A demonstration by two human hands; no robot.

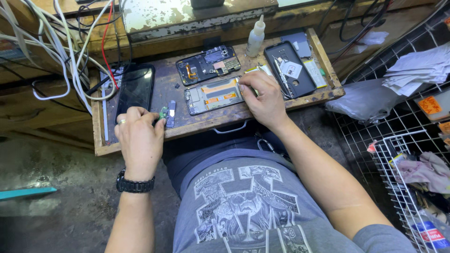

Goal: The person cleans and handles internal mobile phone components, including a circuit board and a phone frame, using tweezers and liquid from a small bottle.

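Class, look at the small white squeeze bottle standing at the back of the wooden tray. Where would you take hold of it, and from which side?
Grip the white squeeze bottle round its wider lower body, coming from the front right. It stands upright, its nozzle tapers too thin to hold, and the opened phone crowds its left.

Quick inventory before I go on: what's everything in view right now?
drawer: one, brown wood, pulled out over the lap
black phone: one, left on drawer
opened phone: one, black, rear centre
phone frame: one, grey, orange inside, front centre
case: one, black, right
bottle: one, white, rear
small board: one, green, front left
cables: many, white, black, red, left
wire basket: one, white, far right
left hand: on small board
right hand: on phone frame
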